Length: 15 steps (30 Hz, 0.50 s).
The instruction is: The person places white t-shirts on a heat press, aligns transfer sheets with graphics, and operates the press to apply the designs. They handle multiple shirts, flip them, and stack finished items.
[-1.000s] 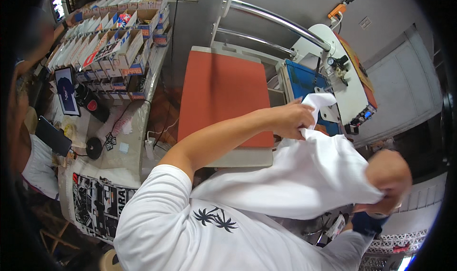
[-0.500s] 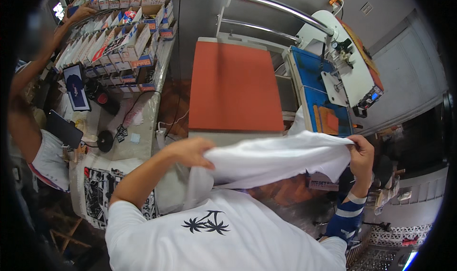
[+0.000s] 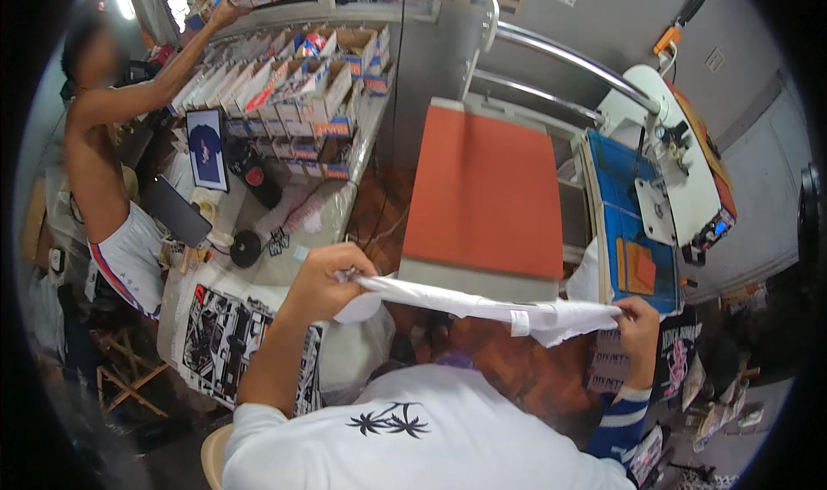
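Note:
A white shirt is stretched between my two hands, in front of the orange press pad. My left hand is closed on its left end, and my right hand pinches its right end. The cloth is pulled into a narrow, nearly straight band that dips a little to the right. A small pale tag-like patch shows on it near the right part. How the rest of the cloth is folded I cannot tell.
Right of the pad stands a heat press with a blue platen. To the left, a table holds boxes of packets, a tablet and printed sheets. A co-worker reaches toward the upper shelf.
The shirt has gone from a broad, draped sheet to a narrow, taut band. My hands have lowered slightly relative to the pad, and the view has turned left, showing more of the co-worker.

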Available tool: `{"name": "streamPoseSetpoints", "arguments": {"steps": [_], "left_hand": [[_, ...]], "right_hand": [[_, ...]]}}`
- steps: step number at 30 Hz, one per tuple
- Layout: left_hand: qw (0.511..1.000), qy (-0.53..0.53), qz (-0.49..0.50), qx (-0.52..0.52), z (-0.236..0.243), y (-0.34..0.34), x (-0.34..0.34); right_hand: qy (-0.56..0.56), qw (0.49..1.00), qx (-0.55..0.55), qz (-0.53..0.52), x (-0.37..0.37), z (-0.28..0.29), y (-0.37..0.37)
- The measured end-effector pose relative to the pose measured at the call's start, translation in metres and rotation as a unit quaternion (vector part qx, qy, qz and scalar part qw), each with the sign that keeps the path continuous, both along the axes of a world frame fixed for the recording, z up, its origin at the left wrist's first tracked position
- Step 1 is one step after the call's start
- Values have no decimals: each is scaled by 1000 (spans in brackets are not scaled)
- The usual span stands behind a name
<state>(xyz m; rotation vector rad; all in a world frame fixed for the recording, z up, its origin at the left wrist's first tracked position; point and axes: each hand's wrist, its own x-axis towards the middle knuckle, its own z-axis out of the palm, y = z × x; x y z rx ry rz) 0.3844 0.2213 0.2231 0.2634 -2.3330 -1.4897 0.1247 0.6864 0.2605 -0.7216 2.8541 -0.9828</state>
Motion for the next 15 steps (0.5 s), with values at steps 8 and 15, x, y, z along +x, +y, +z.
{"name": "streamPoseSetpoints", "arguments": {"steps": [8,15], "left_hand": [[1000,-15,15,8,-19,1,-10],[992,-63,-15,108,-49,-2,-18]], "right_hand": [[-83,985,-143,55,-12,-59,17],[-291,952,-95,-7,-25,-75,34]]}}
